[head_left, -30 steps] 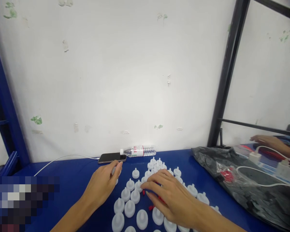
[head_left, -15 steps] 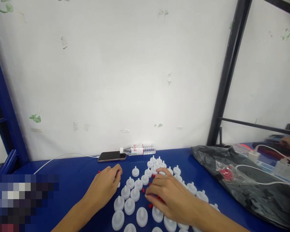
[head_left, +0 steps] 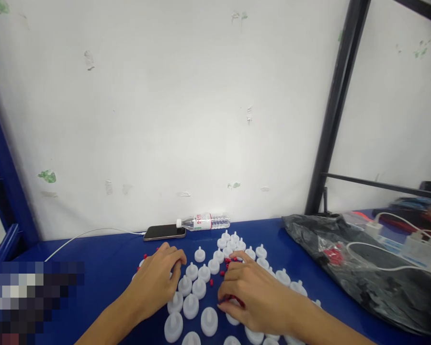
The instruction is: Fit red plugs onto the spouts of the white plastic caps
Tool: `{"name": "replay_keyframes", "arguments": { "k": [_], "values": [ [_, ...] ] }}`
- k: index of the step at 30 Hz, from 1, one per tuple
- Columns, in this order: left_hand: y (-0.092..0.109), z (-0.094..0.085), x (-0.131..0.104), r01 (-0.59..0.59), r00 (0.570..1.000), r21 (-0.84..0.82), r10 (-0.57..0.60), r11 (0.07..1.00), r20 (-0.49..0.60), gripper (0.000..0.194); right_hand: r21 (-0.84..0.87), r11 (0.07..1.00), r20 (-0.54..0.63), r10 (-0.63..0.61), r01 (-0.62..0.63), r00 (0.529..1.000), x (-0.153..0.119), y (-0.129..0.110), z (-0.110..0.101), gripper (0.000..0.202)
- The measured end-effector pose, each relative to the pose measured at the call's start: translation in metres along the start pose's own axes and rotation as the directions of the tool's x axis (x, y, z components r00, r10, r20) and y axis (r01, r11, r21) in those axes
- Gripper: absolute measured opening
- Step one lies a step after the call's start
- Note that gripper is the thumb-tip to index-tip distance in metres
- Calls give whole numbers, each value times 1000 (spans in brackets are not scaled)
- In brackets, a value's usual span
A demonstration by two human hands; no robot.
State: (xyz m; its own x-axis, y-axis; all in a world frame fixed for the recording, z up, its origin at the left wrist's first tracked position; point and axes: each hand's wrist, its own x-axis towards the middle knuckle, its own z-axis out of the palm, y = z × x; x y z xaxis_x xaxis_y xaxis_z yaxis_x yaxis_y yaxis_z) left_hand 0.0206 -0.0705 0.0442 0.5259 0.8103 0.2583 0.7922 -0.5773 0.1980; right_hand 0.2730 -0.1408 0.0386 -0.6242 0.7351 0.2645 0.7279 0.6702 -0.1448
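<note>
"What's lying at the back?"
"A clear bottle [head_left: 203,222] on its side near the wall [head_left: 172,105], its cap at the right end of a dark-screened phone [head_left: 161,233]. A white cable [head_left: 86,233] runs left from the phone."
"And on the right?"
"A crumpled black bag [head_left: 373,292], with a white cord [head_left: 379,269] looping over it and white plugs [head_left: 373,230] beyond."
"Any posts?"
"A dark one [head_left: 335,110] right, a blue one [head_left: 15,191] left."
</note>
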Motion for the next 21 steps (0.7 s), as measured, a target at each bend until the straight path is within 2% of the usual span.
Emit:
{"name": "replay_keyframes", "arguments": {
  "k": [6, 12, 16, 21],
  "values": [
    [7, -9, -6, -108, 993, -16, 109, 994, 53, 23, 23, 1000, 44, 0, -1, 999, 1, 4, 1, 11],
    [6, -5, -7, -139, 988, -53, 142, 989, 56, 15, 42, 999, 77, 8, -11, 997, 1, 5, 0, 13],
    [8, -3, -5, -134, 990, -69, 136, 989, 30, 18, 30, 999, 70, 11, -13, 997, 1, 5, 1, 12],
    [7, -3, -3, -75, 996, -101, 70, 992, -57, 23, 49, 999, 79, -8, 4, 997, 1, 2, -2, 12]
  ]
}}
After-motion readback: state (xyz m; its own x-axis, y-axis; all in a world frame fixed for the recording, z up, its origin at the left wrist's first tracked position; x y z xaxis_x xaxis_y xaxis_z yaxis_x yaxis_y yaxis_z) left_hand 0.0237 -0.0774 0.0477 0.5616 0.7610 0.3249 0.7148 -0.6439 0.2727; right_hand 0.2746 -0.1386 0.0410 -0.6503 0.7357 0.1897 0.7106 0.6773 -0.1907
